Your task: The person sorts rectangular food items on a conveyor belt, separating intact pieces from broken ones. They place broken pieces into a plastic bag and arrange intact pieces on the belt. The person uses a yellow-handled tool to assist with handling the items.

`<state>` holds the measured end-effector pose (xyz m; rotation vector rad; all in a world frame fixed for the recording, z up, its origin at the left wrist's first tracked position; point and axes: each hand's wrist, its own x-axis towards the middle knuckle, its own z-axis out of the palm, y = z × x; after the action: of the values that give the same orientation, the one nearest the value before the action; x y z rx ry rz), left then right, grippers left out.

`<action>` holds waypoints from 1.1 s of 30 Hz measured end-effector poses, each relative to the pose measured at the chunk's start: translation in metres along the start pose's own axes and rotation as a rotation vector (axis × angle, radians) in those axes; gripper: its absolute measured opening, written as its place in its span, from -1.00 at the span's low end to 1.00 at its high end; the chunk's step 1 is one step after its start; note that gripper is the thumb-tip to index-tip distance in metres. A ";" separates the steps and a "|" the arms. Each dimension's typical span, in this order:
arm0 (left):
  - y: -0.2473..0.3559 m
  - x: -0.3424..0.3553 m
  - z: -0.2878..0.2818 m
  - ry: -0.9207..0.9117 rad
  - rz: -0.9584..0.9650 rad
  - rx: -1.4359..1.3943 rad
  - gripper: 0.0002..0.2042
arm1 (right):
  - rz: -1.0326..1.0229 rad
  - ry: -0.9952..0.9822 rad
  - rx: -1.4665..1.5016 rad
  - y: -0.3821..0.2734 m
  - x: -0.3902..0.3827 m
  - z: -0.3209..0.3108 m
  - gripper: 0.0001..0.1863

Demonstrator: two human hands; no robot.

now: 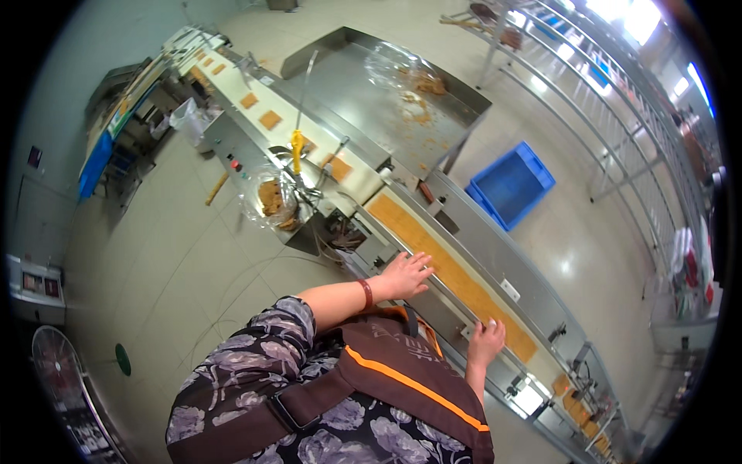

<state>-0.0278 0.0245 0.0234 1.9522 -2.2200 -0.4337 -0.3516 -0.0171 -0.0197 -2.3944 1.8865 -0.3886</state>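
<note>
A long strip of golden-brown dough-like sheet [410,228] lies on the pale conveyor belt [547,368] in front of me. My left hand [406,274] rests at the near rail beside the strip, its fingers spread and empty. Lower on the strip's near edge, my right hand [483,344] has bent fingers, curled around something small that I cannot make out. Square brown pieces [270,119] sit spaced along the upper belt. A yellow-handled tool [297,147] stands near a clear plastic bag of brown material [270,197] at the upper section's near side.
Beyond the conveyor are a wide steel tray [325,58] with plastic and scraps, a blue crate [510,185] on the floor and tall metal racks [595,108]. A fan [58,363] stands at lower left. Several brown pieces [576,406] lie at the conveyor's lower end.
</note>
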 end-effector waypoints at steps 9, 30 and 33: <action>-0.046 -0.072 -0.004 0.019 -0.443 -0.153 -0.60 | -0.022 0.020 0.131 -0.025 0.026 -0.007 -0.62; -0.074 -0.060 -0.019 0.129 -0.497 -0.190 -0.66 | -0.033 -0.061 0.244 -0.058 0.045 0.004 -0.66; -0.079 -0.063 -0.024 0.117 -0.504 -0.199 -0.65 | -0.020 -0.075 0.264 -0.060 0.045 0.000 -0.66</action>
<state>0.0631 0.0752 0.0259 2.3395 -1.5326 -0.5576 -0.2848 -0.0458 -0.0005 -2.2238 1.6650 -0.5074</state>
